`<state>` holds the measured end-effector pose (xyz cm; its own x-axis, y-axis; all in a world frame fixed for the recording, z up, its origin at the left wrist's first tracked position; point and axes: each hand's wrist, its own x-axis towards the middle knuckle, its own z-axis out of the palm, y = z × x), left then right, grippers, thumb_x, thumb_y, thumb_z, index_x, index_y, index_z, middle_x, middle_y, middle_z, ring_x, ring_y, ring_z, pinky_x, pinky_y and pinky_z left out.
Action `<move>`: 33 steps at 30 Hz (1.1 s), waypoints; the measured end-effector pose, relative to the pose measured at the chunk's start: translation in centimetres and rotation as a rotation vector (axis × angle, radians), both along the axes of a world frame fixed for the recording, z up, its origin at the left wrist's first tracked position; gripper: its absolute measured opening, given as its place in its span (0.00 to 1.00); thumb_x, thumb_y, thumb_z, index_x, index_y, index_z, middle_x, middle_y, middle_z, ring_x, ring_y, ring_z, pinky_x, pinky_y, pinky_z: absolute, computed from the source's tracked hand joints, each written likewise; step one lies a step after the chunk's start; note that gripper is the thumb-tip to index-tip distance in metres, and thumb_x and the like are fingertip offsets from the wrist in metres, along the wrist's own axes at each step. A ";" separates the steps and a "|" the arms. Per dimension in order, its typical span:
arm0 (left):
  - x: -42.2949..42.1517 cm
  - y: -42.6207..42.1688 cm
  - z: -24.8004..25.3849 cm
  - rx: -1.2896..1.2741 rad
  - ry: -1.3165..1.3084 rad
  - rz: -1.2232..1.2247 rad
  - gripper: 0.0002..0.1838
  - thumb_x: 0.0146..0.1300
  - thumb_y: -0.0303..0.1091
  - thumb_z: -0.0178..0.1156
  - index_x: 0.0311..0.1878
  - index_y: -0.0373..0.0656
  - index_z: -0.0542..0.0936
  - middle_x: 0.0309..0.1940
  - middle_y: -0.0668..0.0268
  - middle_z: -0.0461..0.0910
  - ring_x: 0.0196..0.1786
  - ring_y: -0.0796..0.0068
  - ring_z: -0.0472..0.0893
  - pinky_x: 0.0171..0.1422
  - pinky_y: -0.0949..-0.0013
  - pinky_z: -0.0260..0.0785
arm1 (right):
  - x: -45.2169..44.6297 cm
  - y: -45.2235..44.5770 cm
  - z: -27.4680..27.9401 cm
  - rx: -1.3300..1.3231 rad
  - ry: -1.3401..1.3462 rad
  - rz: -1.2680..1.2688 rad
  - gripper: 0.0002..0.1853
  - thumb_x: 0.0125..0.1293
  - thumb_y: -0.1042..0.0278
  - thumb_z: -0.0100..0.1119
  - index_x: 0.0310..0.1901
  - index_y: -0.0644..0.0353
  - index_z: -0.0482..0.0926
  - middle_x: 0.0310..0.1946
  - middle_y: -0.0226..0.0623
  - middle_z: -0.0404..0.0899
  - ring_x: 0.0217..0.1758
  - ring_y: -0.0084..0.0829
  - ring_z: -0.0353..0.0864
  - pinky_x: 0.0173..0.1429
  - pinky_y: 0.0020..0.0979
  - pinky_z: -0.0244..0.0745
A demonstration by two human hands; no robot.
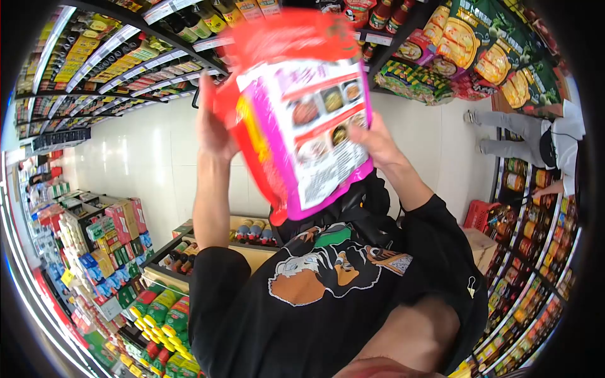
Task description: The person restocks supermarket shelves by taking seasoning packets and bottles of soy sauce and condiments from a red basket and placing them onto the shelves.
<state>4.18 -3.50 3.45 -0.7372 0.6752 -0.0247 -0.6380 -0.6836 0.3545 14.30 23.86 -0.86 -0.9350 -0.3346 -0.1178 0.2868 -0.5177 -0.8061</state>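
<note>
In front of my chest I hold a magenta plastic food bag (287, 148) with a white back panel of small food pictures and printed text. Red plastic packaging (242, 135) shows along its left side and top; it looks like a second bag behind, though blur keeps me from being sure. My right hand (381, 145) grips the right edge, thumb lying across the printed panel and fingers hidden behind. At the left edge, my left hand (217, 129) presses against the red packaging, its fingers pointing up and partly hidden.
Bottle shelves (120, 63) line the upper left. Large food packs (463, 44) hang at upper right. A person (554, 135) stands by the right shelves, near a red basket (477, 216). Stacked boxes (123, 217) and a wooden display stand (217, 242) are at lower left.
</note>
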 end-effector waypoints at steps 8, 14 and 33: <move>5.7 11.9 -4.6 -0.582 0.220 0.167 0.30 0.80 0.51 0.48 0.71 0.34 0.68 0.67 0.57 0.76 0.67 0.66 0.76 0.71 0.59 0.70 | -3.8 10.2 2.1 0.217 0.092 -0.324 0.20 0.70 0.68 0.68 0.60 0.67 0.78 0.51 0.39 0.85 0.49 0.25 0.84 0.54 0.31 0.81; 7.0 21.6 -5.7 -0.838 0.143 0.368 0.19 0.77 0.36 0.59 0.62 0.32 0.77 0.54 0.61 0.84 0.53 0.75 0.82 0.61 0.66 0.76 | -4.4 17.9 1.8 0.393 0.148 -0.224 0.19 0.68 0.70 0.70 0.57 0.67 0.80 0.48 0.37 0.87 0.50 0.24 0.84 0.55 0.30 0.80; 6.9 31.8 -5.5 -0.858 0.145 0.640 0.26 0.81 0.51 0.48 0.59 0.33 0.76 0.55 0.59 0.83 0.52 0.71 0.85 0.60 0.62 0.78 | -2.4 31.1 0.7 0.346 0.184 -0.280 0.19 0.70 0.70 0.68 0.58 0.68 0.78 0.51 0.37 0.86 0.52 0.24 0.83 0.57 0.30 0.78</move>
<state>11.04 28.31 -2.02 -0.9810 -0.0377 -0.1902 -0.1640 -0.3625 0.9174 11.89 54.97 -0.20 -0.9993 -0.0378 -0.0016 0.0109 -0.2470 -0.9689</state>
